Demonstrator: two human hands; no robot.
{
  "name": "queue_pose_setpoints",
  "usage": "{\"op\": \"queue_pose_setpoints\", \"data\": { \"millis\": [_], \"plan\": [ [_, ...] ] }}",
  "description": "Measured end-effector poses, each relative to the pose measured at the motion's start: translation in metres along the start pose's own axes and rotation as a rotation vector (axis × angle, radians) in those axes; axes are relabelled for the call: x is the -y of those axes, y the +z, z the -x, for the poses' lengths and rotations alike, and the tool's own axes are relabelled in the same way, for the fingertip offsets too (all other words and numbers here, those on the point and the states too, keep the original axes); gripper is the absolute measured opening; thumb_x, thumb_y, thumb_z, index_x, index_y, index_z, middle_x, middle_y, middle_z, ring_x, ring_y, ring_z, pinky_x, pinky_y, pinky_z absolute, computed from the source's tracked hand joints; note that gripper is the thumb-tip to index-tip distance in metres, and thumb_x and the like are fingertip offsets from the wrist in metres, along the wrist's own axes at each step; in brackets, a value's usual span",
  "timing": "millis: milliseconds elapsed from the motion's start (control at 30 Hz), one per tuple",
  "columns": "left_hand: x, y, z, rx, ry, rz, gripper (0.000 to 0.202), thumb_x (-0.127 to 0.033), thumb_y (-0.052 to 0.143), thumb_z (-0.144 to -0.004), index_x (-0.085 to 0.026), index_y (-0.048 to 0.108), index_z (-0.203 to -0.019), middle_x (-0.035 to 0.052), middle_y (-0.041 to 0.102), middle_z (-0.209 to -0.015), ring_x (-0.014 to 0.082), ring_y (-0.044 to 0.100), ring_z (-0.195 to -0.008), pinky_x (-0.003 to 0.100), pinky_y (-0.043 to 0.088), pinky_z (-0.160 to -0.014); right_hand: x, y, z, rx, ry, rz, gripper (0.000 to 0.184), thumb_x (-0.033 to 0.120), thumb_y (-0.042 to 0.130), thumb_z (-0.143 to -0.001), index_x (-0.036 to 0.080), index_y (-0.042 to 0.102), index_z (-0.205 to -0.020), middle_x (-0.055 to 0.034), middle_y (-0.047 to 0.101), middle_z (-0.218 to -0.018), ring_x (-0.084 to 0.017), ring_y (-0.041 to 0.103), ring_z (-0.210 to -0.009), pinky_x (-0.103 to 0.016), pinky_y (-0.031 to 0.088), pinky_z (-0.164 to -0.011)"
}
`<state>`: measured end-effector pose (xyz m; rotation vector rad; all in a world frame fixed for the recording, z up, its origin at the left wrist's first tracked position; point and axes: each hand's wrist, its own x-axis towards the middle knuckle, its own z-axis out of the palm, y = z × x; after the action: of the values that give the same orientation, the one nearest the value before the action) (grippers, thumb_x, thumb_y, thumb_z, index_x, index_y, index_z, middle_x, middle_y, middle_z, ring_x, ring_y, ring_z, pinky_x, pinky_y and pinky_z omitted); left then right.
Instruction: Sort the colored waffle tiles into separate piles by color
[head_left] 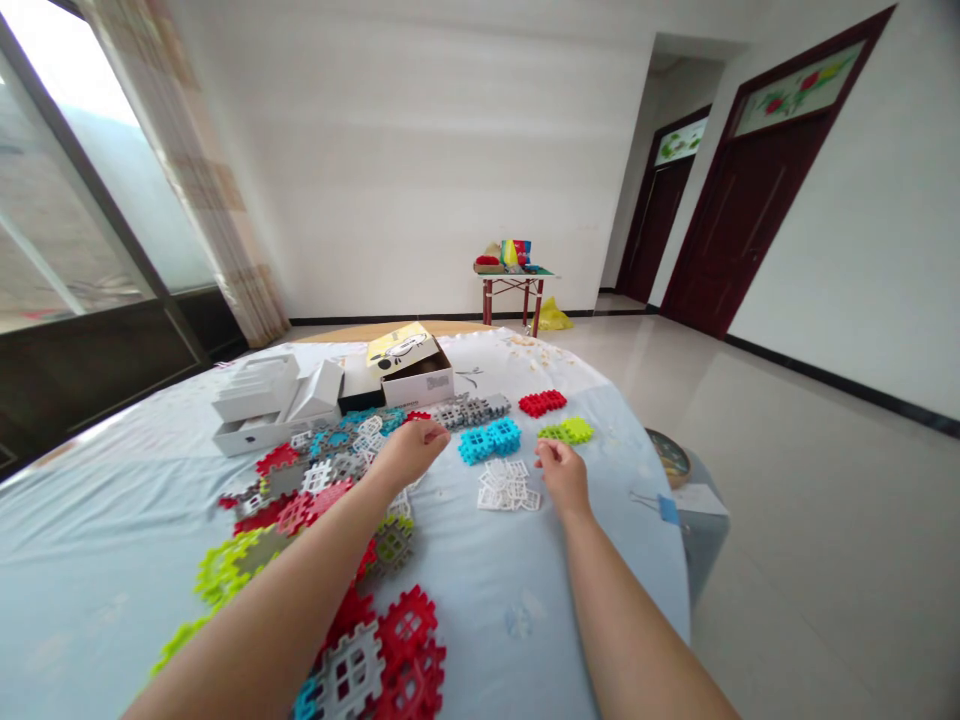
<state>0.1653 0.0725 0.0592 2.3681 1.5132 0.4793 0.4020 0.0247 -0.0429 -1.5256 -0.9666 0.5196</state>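
Observation:
My left hand (411,452) hovers over the right edge of a mixed heap of toothed plastic building panels (322,497), its fingers curled together. Whether anything is between them I cannot make out. Closest to its fingertips are a row of grey panels (471,411) and a blue stack (490,440). My right hand (564,474) is closed too, with thumb and fingers drawn in; what it may hold is hidden. It is beside a pile of white window-frame pieces (508,486) and just below the lime green panels (567,430). Red panels (542,403) lie farther back.
White box parts (270,400) and an open carton with a yellow lid (405,350) stand at the table's back left. Red and grey panels (409,650) lie near the front edge. A stool (705,520) is close to the table's right side. Against the wall stands a small table (517,275).

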Motion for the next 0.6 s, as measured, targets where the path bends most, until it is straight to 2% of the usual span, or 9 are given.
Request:
{"op": "queue_pose_setpoints", "data": {
  "millis": [167,300,433,600],
  "plan": [
    [0.025,-0.013,0.013,-0.006,-0.140,-0.174,0.033,-0.041,0.038,-0.074,-0.022,0.064,-0.083,0.0044,0.066,-0.080,0.0213,0.058,-0.078,0.034,0.039,-0.074,0.001,0.003,0.002,-0.034,-0.003,-0.025,0.038,0.040,0.044,-0.072,0.013,0.061,-0.092,-0.0093,0.067,-0.082,-0.017,0.061,-0.062,-0.025,0.047,-0.055],
    [0.037,-0.013,0.021,0.015,-0.222,-0.296,0.032,-0.039,0.040,-0.074,-0.022,0.065,-0.084,0.0082,0.067,-0.084,0.0260,0.058,-0.085,0.044,0.032,-0.083,-0.003,0.006,0.001,-0.010,-0.019,0.002,0.040,0.041,0.044,-0.072,0.012,0.061,-0.094,-0.0098,0.067,-0.081,-0.017,0.061,-0.061,-0.025,0.047,-0.055],
    [0.041,-0.009,0.025,0.063,-0.220,-0.392,0.035,-0.044,0.042,-0.073,-0.020,0.065,-0.085,0.0114,0.067,-0.089,0.0278,0.058,-0.088,0.046,0.030,-0.085,-0.004,0.006,0.001,0.018,-0.054,0.045,0.039,0.039,0.043,-0.073,0.013,0.061,-0.094,-0.0092,0.067,-0.082,-0.017,0.061,-0.060,-0.026,0.047,-0.056],
    [0.037,-0.003,0.027,0.118,-0.133,-0.456,0.039,-0.048,0.046,-0.071,-0.020,0.064,-0.091,0.0116,0.065,-0.097,0.0279,0.056,-0.095,0.045,0.028,-0.088,0.000,0.003,0.002,0.006,-0.100,0.106,0.035,0.038,0.044,-0.072,0.014,0.062,-0.090,-0.0085,0.067,-0.081,-0.016,0.061,-0.060,-0.027,0.047,-0.061]
  ]
}}
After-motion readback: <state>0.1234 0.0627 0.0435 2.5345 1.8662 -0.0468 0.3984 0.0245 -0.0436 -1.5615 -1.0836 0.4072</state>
